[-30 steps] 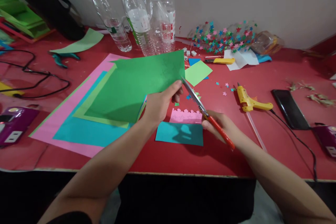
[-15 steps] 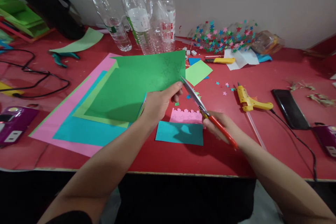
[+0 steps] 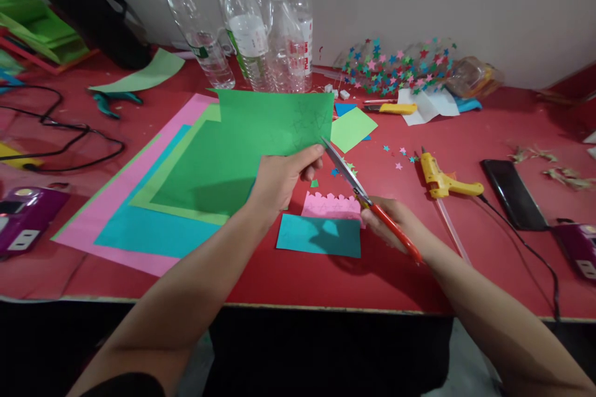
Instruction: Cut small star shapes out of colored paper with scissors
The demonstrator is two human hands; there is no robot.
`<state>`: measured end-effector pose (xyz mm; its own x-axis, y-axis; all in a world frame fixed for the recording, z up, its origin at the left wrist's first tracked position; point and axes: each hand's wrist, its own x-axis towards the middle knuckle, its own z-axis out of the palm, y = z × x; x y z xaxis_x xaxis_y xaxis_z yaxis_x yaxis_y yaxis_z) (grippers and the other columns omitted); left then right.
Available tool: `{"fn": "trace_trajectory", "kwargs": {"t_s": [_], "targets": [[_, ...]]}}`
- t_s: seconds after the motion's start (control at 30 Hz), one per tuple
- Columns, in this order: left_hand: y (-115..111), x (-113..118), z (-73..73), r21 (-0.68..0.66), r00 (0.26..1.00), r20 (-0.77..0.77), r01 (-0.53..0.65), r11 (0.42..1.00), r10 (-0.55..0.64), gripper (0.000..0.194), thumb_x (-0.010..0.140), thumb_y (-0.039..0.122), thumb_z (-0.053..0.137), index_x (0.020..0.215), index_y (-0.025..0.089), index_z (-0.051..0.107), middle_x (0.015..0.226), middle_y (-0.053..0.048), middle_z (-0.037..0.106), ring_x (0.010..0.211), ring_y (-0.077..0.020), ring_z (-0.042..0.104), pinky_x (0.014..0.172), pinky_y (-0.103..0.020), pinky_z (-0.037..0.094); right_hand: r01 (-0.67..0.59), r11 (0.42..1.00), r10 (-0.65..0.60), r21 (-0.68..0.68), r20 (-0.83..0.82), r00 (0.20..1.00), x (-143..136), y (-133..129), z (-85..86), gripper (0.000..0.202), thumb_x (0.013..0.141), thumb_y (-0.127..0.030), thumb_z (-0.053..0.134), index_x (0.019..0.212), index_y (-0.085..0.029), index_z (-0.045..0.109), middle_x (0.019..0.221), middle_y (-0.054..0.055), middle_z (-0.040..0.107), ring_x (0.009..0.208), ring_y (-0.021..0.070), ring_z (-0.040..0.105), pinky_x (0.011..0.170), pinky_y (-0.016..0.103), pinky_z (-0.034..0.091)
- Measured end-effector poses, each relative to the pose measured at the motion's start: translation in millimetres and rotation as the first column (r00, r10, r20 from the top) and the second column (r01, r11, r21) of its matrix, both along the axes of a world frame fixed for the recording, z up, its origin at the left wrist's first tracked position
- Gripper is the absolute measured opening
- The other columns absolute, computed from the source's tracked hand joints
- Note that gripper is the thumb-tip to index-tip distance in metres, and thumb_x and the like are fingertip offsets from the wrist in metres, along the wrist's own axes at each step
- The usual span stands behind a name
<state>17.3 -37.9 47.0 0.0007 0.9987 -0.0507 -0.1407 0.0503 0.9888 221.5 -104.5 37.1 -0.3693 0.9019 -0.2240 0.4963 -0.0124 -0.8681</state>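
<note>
Pinched between the thumb and fingers of my left hand (image 3: 284, 177) is a green paper sheet (image 3: 261, 118), raised above the table. Faint pencilled shapes show near its right end. My right hand (image 3: 393, 220) is closed around the red handles of a pair of scissors (image 3: 347, 170). The blade tips lie at the sheet's right edge, just beside my left thumb; whether they have entered the paper I cannot tell. Below the blades lie a pink paper strip (image 3: 328, 206) with a notched edge and a blue paper rectangle (image 3: 319, 237). Small paper stars (image 3: 335, 172) are scattered behind.
Stacked coloured sheets (image 3: 139, 229) lie at left. Clear plastic bottles (image 3: 249, 37) stand at the back, beside a container dotted with stars (image 3: 395, 68). A yellow glue gun (image 3: 442, 180), a phone (image 3: 514, 194), a cutter knife (image 3: 395, 108) and pliers (image 3: 109, 104) are around.
The green sheet has shifted slightly to the right and its left part has turned a little. Both hands and the scissors stay nearly in place.
</note>
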Motion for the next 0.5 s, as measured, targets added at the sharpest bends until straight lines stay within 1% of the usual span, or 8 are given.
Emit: {"fn": "trace_trajectory", "kwargs": {"t_s": [0.07, 0.23, 0.37, 0.5], "targets": [[1.4, -1.0, -0.1, -0.015, 1.000, 0.012, 0.005, 1.000, -0.005, 0.024, 0.067, 0.032, 0.068, 0.052, 0.016, 0.062, 0.051, 0.001, 0.057, 0.046, -0.0063, 0.046, 0.047, -0.022, 0.038, 0.004, 1.000, -0.004, 0.008, -0.005, 1.000, 0.1, 0.3, -1.3, 0.044, 0.085, -0.059, 0.050, 0.066, -0.021, 0.038, 0.055, -0.006, 0.035, 0.048, 0.0087, 0.032, 0.046, 0.023, 0.024], [6.7, -5.0, -3.6, -0.084, 0.998, 0.018, 0.068, 0.994, -0.066, 0.023, 0.066, 0.032, 0.069, 0.052, 0.015, 0.063, 0.051, 0.000, 0.058, 0.048, -0.0067, 0.047, 0.050, -0.022, 0.037, -0.002, 1.000, 0.001, -0.015, -0.026, 1.000, -0.7, -0.2, -2.4, 0.043, 0.087, -0.059, 0.047, 0.066, -0.021, 0.039, 0.051, -0.006, 0.036, 0.045, 0.0089, 0.032, 0.046, 0.024, 0.024], [8.2, -6.3, -4.0, -0.076, 0.997, 0.025, 0.071, 0.995, -0.069, 0.023, 0.066, 0.032, 0.069, 0.051, 0.015, 0.063, 0.050, 0.000, 0.057, 0.048, -0.0067, 0.046, 0.051, -0.023, 0.036, -0.001, 1.000, 0.000, -0.026, -0.026, 1.000, -1.1, -0.2, -0.9, 0.044, 0.087, -0.060, 0.046, 0.066, -0.021, 0.040, 0.050, -0.007, 0.035, 0.044, 0.0089, 0.032, 0.045, 0.024, 0.023], [7.6, -7.4, -0.1, -0.084, 0.997, 0.004, 0.078, 0.993, -0.078, 0.025, 0.066, 0.032, 0.070, 0.049, 0.015, 0.062, 0.050, 0.001, 0.057, 0.046, -0.0057, 0.044, 0.050, -0.023, 0.035, -0.011, 0.999, 0.010, -0.033, -0.026, 1.000, 0.1, 1.0, -2.3, 0.045, 0.086, -0.060, 0.047, 0.066, -0.021, 0.039, 0.050, -0.006, 0.036, 0.043, 0.0086, 0.033, 0.045, 0.024, 0.024]]}}
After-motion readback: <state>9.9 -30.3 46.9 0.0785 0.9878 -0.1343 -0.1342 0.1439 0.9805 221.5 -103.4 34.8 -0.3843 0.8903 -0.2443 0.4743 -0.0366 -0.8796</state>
